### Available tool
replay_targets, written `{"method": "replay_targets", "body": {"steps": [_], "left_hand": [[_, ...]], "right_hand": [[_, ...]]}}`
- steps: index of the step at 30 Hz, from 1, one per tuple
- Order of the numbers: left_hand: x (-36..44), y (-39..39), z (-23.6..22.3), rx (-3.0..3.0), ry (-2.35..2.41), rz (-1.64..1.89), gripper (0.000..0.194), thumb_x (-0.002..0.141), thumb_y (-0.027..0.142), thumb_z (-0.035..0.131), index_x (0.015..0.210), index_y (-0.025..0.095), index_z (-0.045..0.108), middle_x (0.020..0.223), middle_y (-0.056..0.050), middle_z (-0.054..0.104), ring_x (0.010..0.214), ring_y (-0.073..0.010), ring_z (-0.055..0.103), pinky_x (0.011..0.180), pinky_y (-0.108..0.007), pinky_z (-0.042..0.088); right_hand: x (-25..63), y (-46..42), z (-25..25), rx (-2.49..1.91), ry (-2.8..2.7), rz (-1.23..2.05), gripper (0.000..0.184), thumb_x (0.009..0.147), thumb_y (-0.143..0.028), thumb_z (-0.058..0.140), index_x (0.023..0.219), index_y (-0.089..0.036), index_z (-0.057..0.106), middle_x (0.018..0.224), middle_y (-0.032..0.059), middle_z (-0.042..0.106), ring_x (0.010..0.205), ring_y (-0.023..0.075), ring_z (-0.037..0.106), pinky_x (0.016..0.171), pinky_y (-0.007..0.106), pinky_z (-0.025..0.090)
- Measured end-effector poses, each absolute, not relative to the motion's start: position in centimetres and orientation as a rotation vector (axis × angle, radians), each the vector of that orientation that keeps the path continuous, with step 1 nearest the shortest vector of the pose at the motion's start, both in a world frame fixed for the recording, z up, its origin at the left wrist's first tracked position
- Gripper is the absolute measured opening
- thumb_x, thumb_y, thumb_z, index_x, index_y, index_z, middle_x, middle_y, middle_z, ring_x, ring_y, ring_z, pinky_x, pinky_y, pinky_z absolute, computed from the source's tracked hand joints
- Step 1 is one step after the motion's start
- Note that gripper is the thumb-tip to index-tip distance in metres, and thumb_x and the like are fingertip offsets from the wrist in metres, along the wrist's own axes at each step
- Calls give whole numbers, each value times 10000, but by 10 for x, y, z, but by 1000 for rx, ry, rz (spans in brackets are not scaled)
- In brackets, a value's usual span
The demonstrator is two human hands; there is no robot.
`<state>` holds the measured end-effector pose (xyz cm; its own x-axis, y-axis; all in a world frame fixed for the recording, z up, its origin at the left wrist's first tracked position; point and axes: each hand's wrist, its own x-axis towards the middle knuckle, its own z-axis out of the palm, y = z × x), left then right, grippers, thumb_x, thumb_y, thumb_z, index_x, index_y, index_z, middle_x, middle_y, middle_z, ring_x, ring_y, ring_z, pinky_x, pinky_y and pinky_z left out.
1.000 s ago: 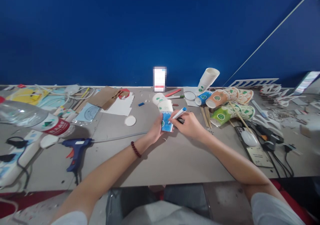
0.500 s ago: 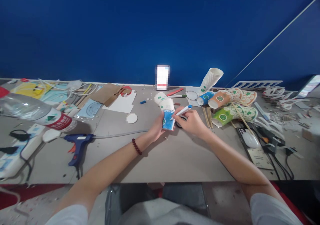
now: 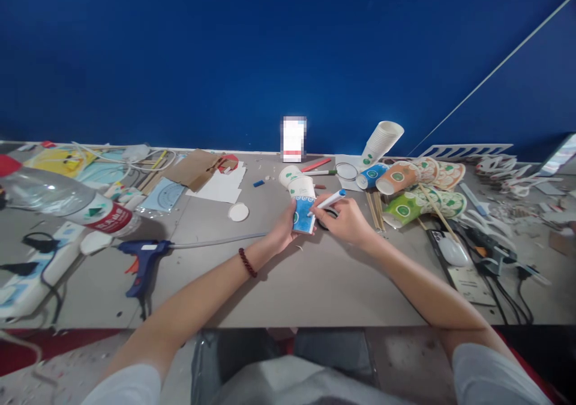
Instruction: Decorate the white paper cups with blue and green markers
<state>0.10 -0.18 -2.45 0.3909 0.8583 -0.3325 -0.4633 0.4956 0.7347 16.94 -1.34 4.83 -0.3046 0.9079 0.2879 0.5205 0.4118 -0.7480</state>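
My left hand (image 3: pixel 284 227) is closed around a blue-patterned paper cup (image 3: pixel 304 214), tilted with its base toward me. In my right hand (image 3: pixel 344 220) is a white marker with a blue end (image 3: pixel 330 200), pinched between thumb and fingers. The marker's tip meets the right part of the cup's blue side, or lies very close to it. White paper cups with green print (image 3: pixel 300 185) lie just beyond the blue one; whether they touch it I cannot tell. A dark ring-shaped item (image 3: pixel 327 218) shows partly behind my right fingers.
On the left are a glue gun (image 3: pixel 144 261), a power strip (image 3: pixel 40 273) and a plastic bottle (image 3: pixel 72 200). A white disc (image 3: pixel 238 212) lies left of my hands. To the right are a leaning cup stack (image 3: pixel 382 144), a green cup (image 3: pixel 402 208), wooden sticks (image 3: pixel 374 210) and a phone (image 3: pixel 468 279).
The whole view has shifted slightly. My right hand has moved the marker a little over the cup's side, and more of that side looks solid blue.
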Motion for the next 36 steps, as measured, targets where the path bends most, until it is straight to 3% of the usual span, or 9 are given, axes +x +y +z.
{"method": "replay_targets", "body": {"steps": [3,8,12,17,22,27,32,36], "left_hand": [[0,-2,-24,581,768,909,545,1007,624,485,1114,139,711,861,-101,780,647,-208,731,631,-327,604],[0,-2,-23,589,773,912,531,1026,607,448,1083,152,716,844,-97,780,643,-200,726,637,-319,608],[-2,-2,-23,591,769,906,523,1012,613,481,1095,149,708,849,-97,782,653,-212,733,642,-329,605],[-2,-1,-25,606,755,911,545,1009,626,479,1098,147,724,872,-108,790,661,-209,737,650,-325,601],[-1,0,-25,564,791,902,546,1036,595,432,1089,136,723,813,-100,780,638,-213,729,630,-329,592],[0,-2,-27,606,773,929,539,999,622,505,1091,137,722,842,-105,783,652,-213,722,633,-330,587],[1,-4,-23,596,808,930,558,1011,625,471,1059,129,722,765,-81,749,614,-204,702,615,-331,584],[0,-6,-19,615,794,937,538,1014,612,483,1067,134,725,799,-86,768,634,-198,712,628,-316,585]], "right_hand": [[169,-12,48,-1215,-1926,688,198,914,-342,631,794,-205,708,855,79,795,769,239,732,698,341,576],[168,-14,49,-1231,-1988,784,220,917,-375,642,780,-212,701,737,56,766,722,234,718,669,334,570],[169,-11,50,-1218,-1916,695,204,913,-343,631,769,-216,701,849,78,790,822,255,737,743,357,584],[168,-12,50,-1244,-2001,808,193,902,-341,637,772,-211,696,689,33,746,671,214,702,652,319,552],[167,-10,46,-1225,-1910,672,208,907,-330,616,756,-206,689,838,81,787,757,240,720,693,344,563],[168,-12,48,-1223,-2003,803,200,904,-340,644,767,-204,694,663,30,737,630,201,680,645,318,542],[169,-11,48,-1207,-1904,705,213,911,-356,617,782,-207,696,835,81,787,732,237,714,650,336,551],[168,-13,48,-1219,-2004,758,205,909,-340,627,758,-214,689,685,36,745,656,211,691,665,326,540]]}}
